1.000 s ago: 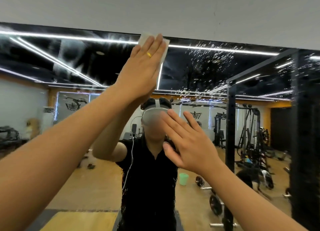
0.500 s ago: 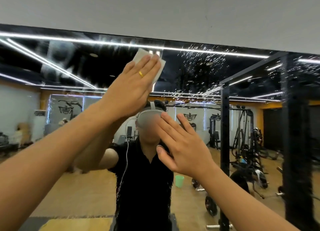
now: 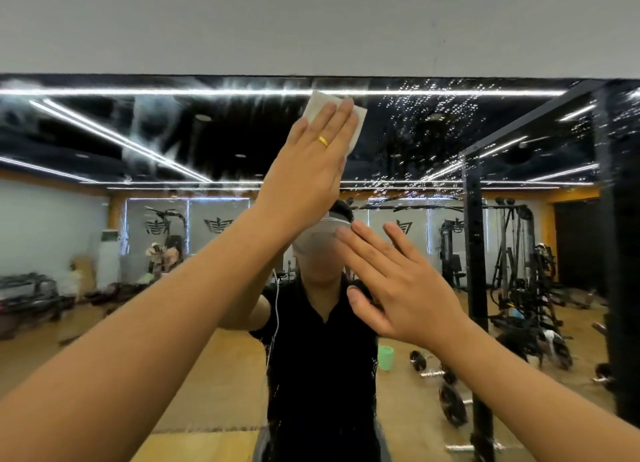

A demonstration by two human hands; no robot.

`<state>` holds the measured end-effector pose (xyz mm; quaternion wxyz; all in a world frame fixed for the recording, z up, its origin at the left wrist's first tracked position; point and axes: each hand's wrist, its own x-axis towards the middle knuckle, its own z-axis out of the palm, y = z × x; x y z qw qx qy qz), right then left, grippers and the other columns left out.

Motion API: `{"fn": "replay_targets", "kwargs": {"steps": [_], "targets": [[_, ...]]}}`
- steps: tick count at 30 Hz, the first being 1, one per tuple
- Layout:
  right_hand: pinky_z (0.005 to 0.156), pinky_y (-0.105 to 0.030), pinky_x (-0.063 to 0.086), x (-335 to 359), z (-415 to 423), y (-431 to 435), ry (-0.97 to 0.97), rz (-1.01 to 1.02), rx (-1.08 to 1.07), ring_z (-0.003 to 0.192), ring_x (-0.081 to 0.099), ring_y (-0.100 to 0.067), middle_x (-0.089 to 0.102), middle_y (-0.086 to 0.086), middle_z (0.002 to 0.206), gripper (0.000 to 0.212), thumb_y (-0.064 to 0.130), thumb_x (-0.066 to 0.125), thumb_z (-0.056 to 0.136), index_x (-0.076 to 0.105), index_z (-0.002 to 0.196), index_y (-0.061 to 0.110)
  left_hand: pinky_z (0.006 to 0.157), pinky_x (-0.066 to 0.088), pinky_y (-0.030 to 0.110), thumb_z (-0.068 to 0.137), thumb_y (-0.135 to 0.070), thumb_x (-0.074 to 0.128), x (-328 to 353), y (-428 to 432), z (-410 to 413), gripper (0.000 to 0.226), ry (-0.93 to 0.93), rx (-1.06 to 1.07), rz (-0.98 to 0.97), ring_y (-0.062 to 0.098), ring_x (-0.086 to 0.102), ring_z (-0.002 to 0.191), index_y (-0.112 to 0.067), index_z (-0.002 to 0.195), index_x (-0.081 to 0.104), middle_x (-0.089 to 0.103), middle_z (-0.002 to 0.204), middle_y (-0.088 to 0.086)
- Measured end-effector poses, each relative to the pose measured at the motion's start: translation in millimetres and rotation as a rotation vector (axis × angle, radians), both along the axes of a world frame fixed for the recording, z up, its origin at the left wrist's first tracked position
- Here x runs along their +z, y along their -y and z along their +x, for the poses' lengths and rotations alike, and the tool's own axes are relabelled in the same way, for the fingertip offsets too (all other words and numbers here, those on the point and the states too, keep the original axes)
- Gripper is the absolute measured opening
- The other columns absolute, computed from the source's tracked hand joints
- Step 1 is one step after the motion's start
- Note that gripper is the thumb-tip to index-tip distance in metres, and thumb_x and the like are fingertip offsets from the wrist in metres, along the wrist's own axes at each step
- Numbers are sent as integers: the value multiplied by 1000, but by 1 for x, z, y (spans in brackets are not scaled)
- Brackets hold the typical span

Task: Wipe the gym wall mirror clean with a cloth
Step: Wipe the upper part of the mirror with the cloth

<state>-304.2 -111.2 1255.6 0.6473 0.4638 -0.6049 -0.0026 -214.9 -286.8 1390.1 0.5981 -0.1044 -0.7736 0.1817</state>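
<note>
Fingers of the left hand (image 3: 311, 163) lie straight and together, pressing a white cloth (image 3: 316, 105) flat against the mirror (image 3: 433, 132) just below its top edge. Lower on the mirror, the right hand (image 3: 405, 295) is spread flat, fingers apart, holding nothing; whether it touches the glass is unclear.

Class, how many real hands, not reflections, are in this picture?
2. The left hand presses a white folded cloth high on the wall mirror; the right hand is spread open lower down, to its right. None hidden.
</note>
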Motion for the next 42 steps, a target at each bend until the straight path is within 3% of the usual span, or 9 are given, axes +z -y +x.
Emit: {"fn": "replay_targets", "kwargs": {"steps": [5,12,19,24,26,30,35,38,42], "targets": [[127,-52,18,1,1,2,5,3,-7,158,18,-22,26,-7,168,66,38,51,102,35,159,10,128,1,41,111,-19,31,31,2,6,59,32,-37,72,20,0,160,-14,166,10,3,174,3],[127,-53,19,-1,0,0,16,13,-4,158,17,-22,25,-7,169,66,38,52,102,34,160,10,129,2,40,108,-26,22,23,56,27,59,-86,-79,220,15,3,160,-16,166,17,10,173,1],[126,-55,21,0,-1,1,9,13,3,158,20,-23,27,-6,168,65,37,52,102,35,159,11,123,-7,17,111,-9,30,19,147,66,55,-261,-71,397,21,7,160,-12,164,22,16,172,6],[125,-55,23,-1,0,2,8,3,15,157,21,-23,29,-7,168,65,37,52,101,37,158,10,123,-2,12,111,-15,31,6,214,88,54,-271,-63,443,22,11,160,-16,164,23,18,172,7],[125,-55,24,-1,0,2,-1,0,19,157,22,-23,29,-7,167,65,37,52,101,37,158,10,126,2,19,111,-18,31,4,221,87,54,-288,-68,429,21,11,160,-21,165,21,17,172,3],[126,-55,22,2,1,2,3,10,11,157,21,-22,28,-7,168,64,37,50,102,36,159,10,129,10,40,109,-5,34,-6,173,82,60,-273,-79,429,29,9,159,-21,165,19,14,172,7],[126,-55,23,1,1,0,3,8,0,157,21,-22,29,-7,168,64,38,49,102,37,158,10,129,9,53,100,-3,59,-34,53,38,80,-52,-217,71,22,9,158,-12,165,14,13,171,5],[125,-55,24,1,2,-2,10,4,1,157,21,-23,29,-8,167,63,38,48,103,37,158,9,128,2,39,98,-1,58,-40,14,7,74,13,-213,-59,23,13,159,-8,163,23,19,171,9],[124,-56,25,-1,1,-1,14,16,13,157,21,-23,29,-8,167,63,37,48,103,36,159,9,126,-1,33,102,-5,51,-43,25,0,67,11,-189,-5,20,10,158,-9,163,23,18,171,7]]}}
